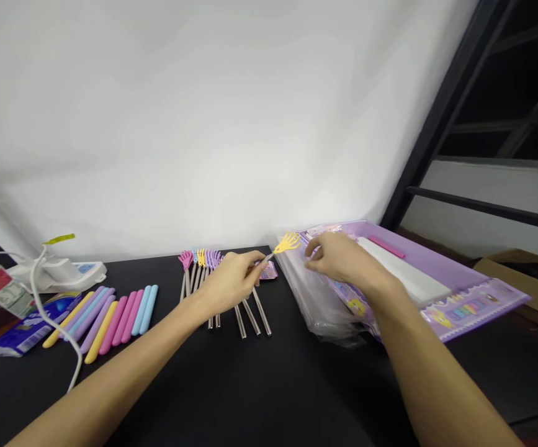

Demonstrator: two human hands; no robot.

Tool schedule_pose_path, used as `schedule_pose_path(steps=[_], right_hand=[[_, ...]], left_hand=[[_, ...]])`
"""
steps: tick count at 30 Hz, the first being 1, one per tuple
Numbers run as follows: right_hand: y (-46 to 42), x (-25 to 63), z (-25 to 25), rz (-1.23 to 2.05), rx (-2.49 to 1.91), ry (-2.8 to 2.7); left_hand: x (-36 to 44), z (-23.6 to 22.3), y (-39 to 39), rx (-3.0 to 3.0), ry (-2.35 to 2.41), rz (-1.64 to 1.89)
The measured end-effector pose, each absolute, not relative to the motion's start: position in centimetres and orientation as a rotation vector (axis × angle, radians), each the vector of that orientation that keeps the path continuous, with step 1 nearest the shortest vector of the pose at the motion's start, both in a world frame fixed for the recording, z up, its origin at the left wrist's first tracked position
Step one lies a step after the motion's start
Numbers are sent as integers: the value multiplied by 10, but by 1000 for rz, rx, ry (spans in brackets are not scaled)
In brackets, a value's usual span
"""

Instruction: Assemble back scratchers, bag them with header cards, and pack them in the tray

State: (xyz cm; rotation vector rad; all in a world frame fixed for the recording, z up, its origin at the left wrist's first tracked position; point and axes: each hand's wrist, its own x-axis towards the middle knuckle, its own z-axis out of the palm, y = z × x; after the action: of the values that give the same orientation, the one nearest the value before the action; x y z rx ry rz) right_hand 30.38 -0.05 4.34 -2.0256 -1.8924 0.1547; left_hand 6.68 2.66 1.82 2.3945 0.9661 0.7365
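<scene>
My left hand (231, 279) is closed in a pinch on the metal shaft of a back scratcher. Its yellow hand-shaped head (287, 243) points up and to the right. Curled with a gap between thumb and fingers, my right hand (336, 256) hovers by the near left side of the purple display box (417, 257), and nothing shows in it. Pink, blue, yellow and purple scratcher heads (201, 256) lie in a row behind my left hand. Several bare metal rods (252, 318) lie below it, partly hidden by my hand and arm.
Clear plastic bags (308, 298) lie beside the box, which holds a white slab (401, 273) and a pink stick (386, 246). Left on the black table (259, 391) are coloured handles (120, 320), a blue packet (36, 329), a power strip (68, 273) and a white cable (40, 298).
</scene>
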Motion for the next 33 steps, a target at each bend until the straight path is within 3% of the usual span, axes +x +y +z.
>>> schedule_pose_path(steps=[7,11,15,22,29,33], right_hand=[[10,290,30,38,-2167,-1952],[4,290,39,-17,-2136,-1886],[-1,274,45,33,-1856,-1863],[-10,234,44,460,-1196,-2053],[-10,208,26,276,-1209,-2040],[-9,208,27,434,-1251,-1943]], left_hand=[[61,20,27,2343,1014,775],[62,24,26,1914,941,772],[62,30,24,1349,690,782],[58,36,24,1015,630,1072],[60,37,18,862,610,1300],[49,38,19,1013,603,1394]])
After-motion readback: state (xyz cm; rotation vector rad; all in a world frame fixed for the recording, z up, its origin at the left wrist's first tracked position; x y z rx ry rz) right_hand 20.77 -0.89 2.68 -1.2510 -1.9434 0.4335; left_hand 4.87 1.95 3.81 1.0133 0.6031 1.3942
